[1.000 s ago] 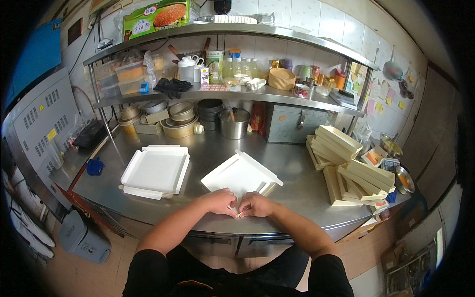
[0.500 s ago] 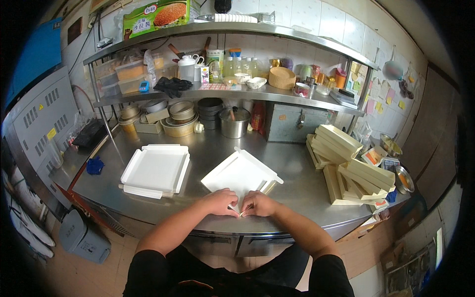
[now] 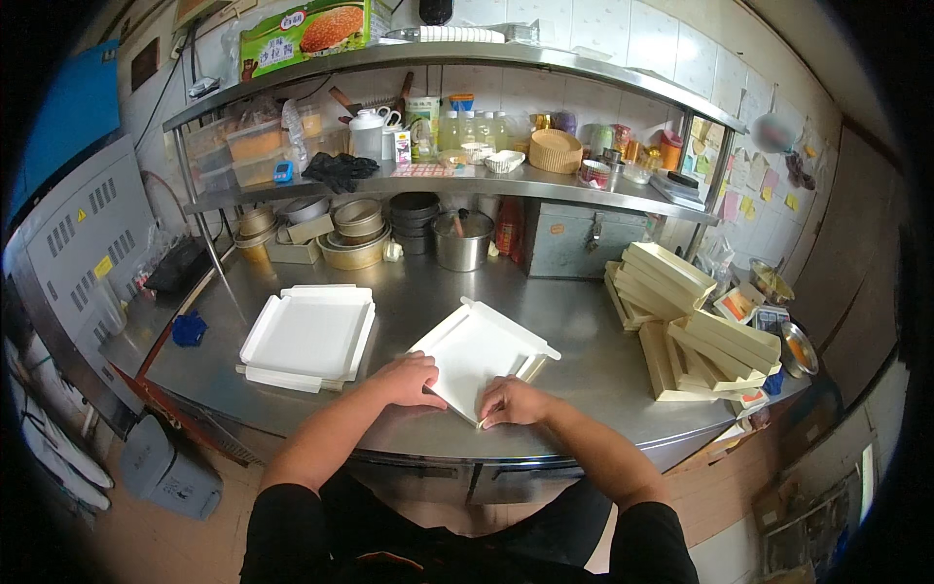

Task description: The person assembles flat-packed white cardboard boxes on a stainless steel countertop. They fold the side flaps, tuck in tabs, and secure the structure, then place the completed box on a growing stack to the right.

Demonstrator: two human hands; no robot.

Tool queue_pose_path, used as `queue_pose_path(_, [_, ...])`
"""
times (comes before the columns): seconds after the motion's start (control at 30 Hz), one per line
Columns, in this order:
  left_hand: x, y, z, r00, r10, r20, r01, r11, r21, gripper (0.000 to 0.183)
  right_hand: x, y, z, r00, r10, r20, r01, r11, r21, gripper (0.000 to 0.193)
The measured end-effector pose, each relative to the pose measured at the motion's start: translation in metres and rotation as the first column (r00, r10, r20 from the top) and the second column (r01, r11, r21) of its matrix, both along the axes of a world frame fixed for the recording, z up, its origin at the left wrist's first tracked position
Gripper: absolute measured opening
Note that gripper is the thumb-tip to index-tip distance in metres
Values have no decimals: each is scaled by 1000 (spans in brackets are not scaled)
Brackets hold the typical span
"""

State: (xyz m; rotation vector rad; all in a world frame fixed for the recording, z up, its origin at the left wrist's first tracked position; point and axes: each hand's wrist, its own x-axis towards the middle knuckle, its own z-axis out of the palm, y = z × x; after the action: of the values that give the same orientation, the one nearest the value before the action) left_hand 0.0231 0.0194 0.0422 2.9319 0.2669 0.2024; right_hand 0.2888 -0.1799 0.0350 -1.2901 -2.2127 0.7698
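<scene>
A white cardboard box blank (image 3: 472, 352), partly folded, lies turned cornerwise on the steel table in front of me. Its left and near walls stand up, while the flaps at the far and right corners stick outward. Along the left wall, my left hand (image 3: 409, 381) grips the edge between thumb and fingers. My right hand (image 3: 512, 401) is closed in a pinch on the near corner, its fingertips covering part of the fold. Left of my hands lies a pile of flat white box blanks (image 3: 309, 336).
Several folded cream cardboard boxes (image 3: 715, 341) are heaped at the right. A metal case (image 3: 574, 241), a lidded pot (image 3: 462, 243) and round pans (image 3: 355, 234) stand at the back under a steel shelf (image 3: 448, 185). A blue cloth (image 3: 189, 329) lies on the left.
My left hand has left the near corner and moved up and left along the box's left wall. My right hand stays at the corner. The box has shifted slightly right.
</scene>
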Motion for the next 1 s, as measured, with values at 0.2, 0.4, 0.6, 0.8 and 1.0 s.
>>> queue_pose_path(0.2, [3, -9, 4, 1000, -6, 17, 7, 999, -53, 59, 6, 2, -4, 999, 34, -7, -33, 997, 68, 18])
queue_pose_path(0.4, [20, -74, -24, 958, -258, 123, 263, 965, -22, 32, 5, -2, -4, 995, 78, -58, -75, 996, 53, 15])
queue_pose_path(0.6, [10, -106, -35, 865, -257, 431, 310, 949, -56, 17, -3, -23, -3, 997, 58, -42, -48, 979, 198, 16])
queue_pose_path(0.8, [0, -119, -28, 881, -116, 459, 204, 968, -146, 20, -19, -44, -5, 982, -122, 143, 33, 858, 512, 21])
queue_pose_path(1.0, [1, -118, -32, 875, -112, 471, 146, 989, -36, 25, -25, -38, -5, 967, -186, 177, 101, 908, 406, 23])
